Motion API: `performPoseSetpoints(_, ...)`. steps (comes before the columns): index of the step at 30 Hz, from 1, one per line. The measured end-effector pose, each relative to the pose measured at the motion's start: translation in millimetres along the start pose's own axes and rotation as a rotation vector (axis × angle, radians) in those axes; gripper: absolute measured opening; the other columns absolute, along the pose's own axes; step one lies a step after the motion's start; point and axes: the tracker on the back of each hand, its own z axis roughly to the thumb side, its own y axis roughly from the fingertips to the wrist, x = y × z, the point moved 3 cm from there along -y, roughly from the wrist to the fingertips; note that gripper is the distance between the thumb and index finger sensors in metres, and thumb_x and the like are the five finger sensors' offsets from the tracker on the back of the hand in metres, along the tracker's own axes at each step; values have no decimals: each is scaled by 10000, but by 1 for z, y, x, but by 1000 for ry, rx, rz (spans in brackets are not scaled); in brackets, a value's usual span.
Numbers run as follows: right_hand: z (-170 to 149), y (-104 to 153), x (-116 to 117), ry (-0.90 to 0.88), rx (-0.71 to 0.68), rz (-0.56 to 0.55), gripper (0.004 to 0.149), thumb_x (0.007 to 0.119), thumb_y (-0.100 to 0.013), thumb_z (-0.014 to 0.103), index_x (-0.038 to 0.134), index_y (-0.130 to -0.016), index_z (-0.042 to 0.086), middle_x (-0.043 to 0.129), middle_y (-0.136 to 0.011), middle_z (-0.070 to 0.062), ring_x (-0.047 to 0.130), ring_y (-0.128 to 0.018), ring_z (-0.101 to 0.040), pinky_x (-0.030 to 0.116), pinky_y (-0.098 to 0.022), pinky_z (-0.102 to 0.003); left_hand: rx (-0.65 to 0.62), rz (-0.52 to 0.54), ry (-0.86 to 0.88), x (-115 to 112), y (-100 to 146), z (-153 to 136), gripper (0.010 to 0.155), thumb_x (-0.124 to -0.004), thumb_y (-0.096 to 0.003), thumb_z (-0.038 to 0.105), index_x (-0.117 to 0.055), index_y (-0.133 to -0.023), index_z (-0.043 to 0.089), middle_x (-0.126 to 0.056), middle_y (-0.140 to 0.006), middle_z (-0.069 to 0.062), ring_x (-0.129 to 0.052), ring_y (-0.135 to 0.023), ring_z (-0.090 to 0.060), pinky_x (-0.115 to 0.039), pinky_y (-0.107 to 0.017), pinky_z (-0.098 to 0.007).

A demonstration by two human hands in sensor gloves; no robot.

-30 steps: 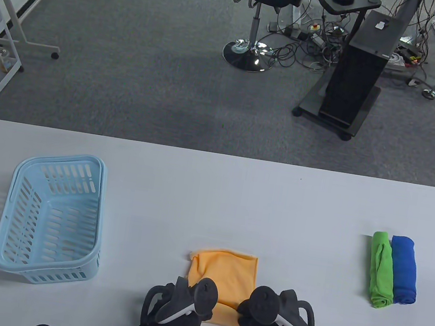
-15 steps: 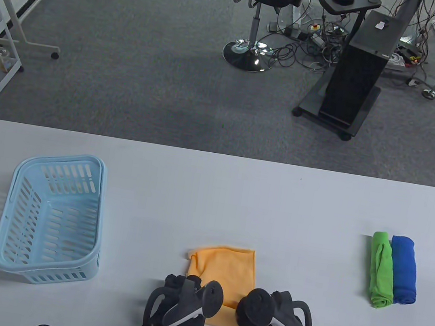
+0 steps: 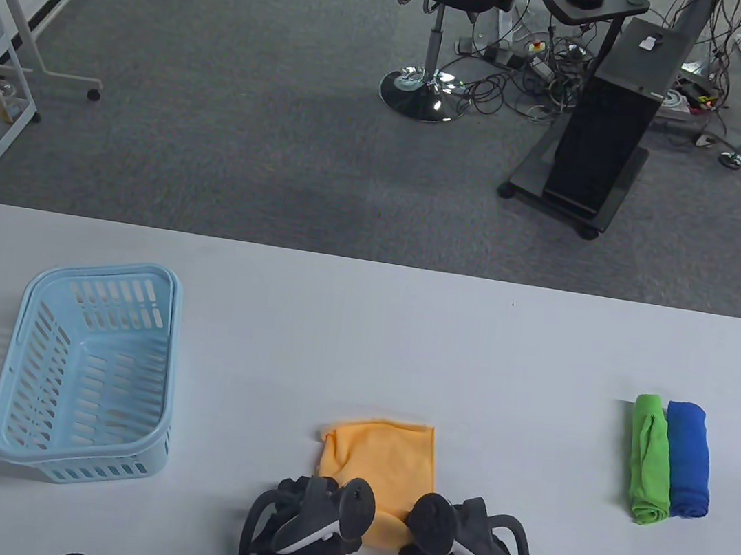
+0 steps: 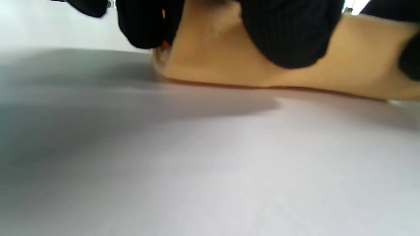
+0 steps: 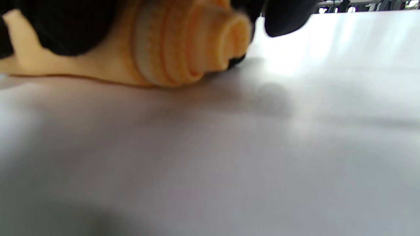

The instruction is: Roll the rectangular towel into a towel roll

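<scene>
An orange towel (image 3: 384, 464) lies near the table's front edge, its near part rolled up under both hands and its far part flat. My left hand (image 3: 314, 516) grips the roll's left end; its gloved fingers (image 4: 285, 32) lie over the orange cloth (image 4: 213, 62) in the left wrist view. My right hand (image 3: 450, 536) grips the right end. The right wrist view shows the spiral end of the roll (image 5: 197, 49) with my fingers (image 5: 65, 26) over it.
A light blue slotted basket (image 3: 89, 367) stands at the left. A green towel roll (image 3: 651, 458) and a blue towel roll (image 3: 686, 458) lie side by side at the right. The white table (image 3: 362, 332) stretches beyond the towel.
Both hands have moved forward a little over the towel. The visible flat part has grown shorter and the rolled part under the hands thicker.
</scene>
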Motion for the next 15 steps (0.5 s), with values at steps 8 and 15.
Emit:
performPoseSetpoints(8, -10, 1, -7, -79, 7, -57, 580, 645, -321, 473, 846, -804, 221, 768, -824, -61, 796, -767, -288, 605, -649, -560, 3, 80, 130, 8, 2, -12, 542, -691, -380, 480, -900, -823, 246, -927, -765, -100, -863, -732, -376, -594, -645, -647)
performPoseSetpoints(15, 6, 7, -19, -131, -65, -219, 468, 828, -288, 323, 743, -744, 260, 604, -903, -33, 680, -867, -279, 531, -690, -571, 15, 216, 73, 16, 6, -4, 524, -794, -374, 448, -687, -867, 308, -597, -962, -92, -541, -906, -411, -347, -696, -670)
